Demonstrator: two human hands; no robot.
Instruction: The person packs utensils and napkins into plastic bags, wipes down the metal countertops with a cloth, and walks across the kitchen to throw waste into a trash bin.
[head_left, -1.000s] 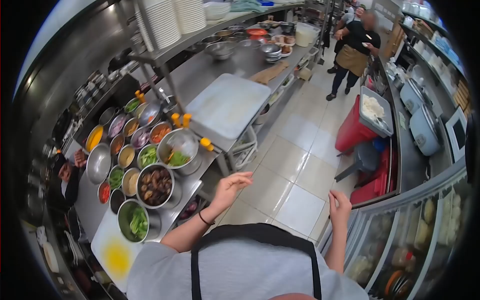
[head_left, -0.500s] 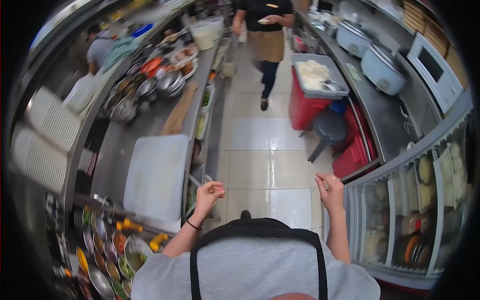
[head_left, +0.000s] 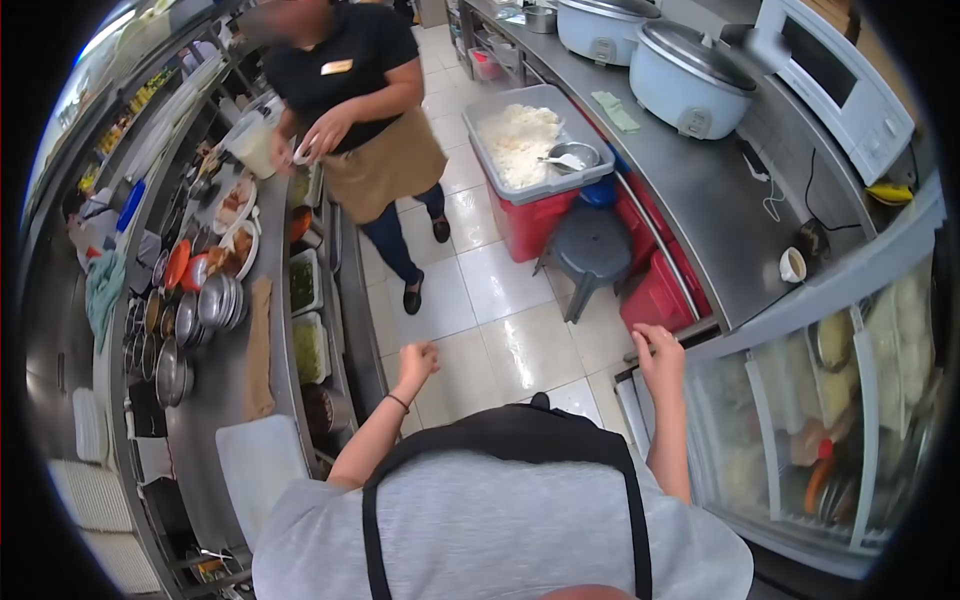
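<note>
My left hand (head_left: 417, 368), with a dark band at the wrist, hangs in the air over the tiled floor, its fingers loosely bent and nothing seen in them. The closest thing to it is the edge of the steel counter (head_left: 205, 440) with a white cutting board (head_left: 262, 462). On the other side, my right hand (head_left: 660, 352) is raised with thumb and fingers a little apart, holding nothing. It is near a red bin (head_left: 662, 295) and the glass-front fridge (head_left: 800, 420), touching neither.
A person in a brown apron (head_left: 385, 170) stands ahead on the left, holding a small pale item. A grey tub (head_left: 480, 150) of rice with a metal bowl sits on a red container. Beyond it are a stool (head_left: 590, 245), rice cookers (head_left: 690, 85) and a microwave (head_left: 835, 85).
My view has moved forward and swung left. The aproned person is much closer, and the tub and stool have shifted left in view. Both my hands remain raised and free.
</note>
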